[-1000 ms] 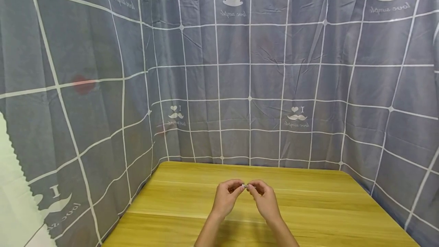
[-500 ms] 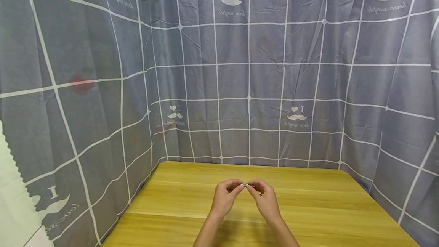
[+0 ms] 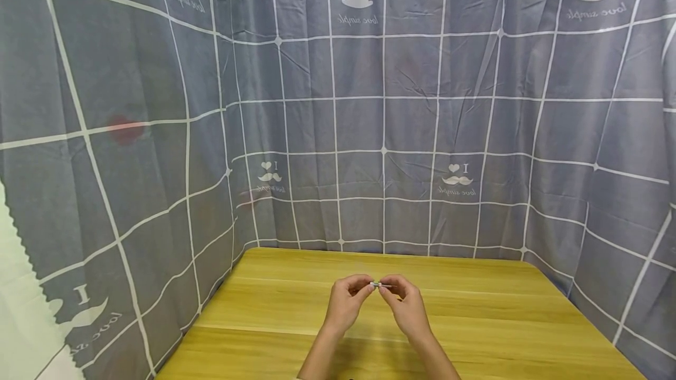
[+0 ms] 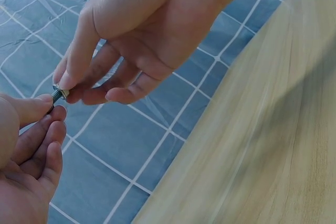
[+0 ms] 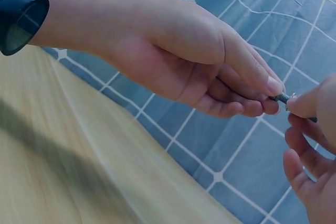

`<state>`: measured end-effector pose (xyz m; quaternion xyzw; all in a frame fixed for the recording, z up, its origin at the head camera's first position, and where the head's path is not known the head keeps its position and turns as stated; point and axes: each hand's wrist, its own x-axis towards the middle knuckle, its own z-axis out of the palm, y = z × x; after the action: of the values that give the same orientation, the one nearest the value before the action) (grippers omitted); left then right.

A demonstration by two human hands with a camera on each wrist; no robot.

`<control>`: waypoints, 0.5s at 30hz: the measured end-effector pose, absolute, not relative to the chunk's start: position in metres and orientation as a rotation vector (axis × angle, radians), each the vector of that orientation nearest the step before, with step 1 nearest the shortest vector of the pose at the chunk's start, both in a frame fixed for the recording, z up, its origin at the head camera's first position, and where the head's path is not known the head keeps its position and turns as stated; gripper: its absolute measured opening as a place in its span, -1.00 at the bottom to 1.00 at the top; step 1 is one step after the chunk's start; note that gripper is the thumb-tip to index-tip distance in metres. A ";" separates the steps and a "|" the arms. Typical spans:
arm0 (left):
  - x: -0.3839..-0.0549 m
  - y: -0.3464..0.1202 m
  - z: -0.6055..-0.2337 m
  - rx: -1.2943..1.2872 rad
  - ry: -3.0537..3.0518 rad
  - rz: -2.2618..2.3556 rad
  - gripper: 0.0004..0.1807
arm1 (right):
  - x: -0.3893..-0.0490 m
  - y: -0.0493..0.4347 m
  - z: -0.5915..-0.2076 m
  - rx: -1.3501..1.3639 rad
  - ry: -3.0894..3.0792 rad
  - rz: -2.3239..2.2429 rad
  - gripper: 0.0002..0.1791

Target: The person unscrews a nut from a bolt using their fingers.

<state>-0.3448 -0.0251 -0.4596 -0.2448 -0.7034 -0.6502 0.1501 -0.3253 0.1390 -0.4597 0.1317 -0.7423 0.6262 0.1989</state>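
Observation:
Both hands meet above the table and share a small threaded bolt [image 5: 284, 98]. My left hand [image 3: 342, 306] pinches one end of it between thumb and fingertips. With thumb and fingertips, my right hand [image 3: 408, 308] pinches a small silver nut [image 4: 63, 91] on the bolt. A short stretch of thread shows between the two sets of fingertips. In the head view the thin shank [image 3: 389, 285] sticks out past the right fingertips. The left fingertips hide the bolt's end, and the right ones cover part of the nut.
A yellow wood-grain table [image 3: 264, 298] lies under the hands. Grey curtains [image 3: 412, 128] with white grid lines stand behind it and at both sides. Pale cloth [image 3: 26, 309] hangs at the far left. A black device [image 5: 21, 11] is on the left wrist.
The fingers of the right hand have shifted slightly at the bolt, and more of the metal shows between the fingertips. Both hands otherwise stay in nearly the same place.

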 end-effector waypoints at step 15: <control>-0.343 -0.025 -0.459 -0.704 -1.991 -1.868 -0.87 | -0.325 0.138 -0.458 0.357 -2.060 1.770 -0.80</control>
<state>-0.3432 -0.0253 -0.4594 -0.2465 -0.6970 -0.6540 0.1603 -0.3246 0.1383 -0.4584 0.1277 -0.7369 0.6331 0.1996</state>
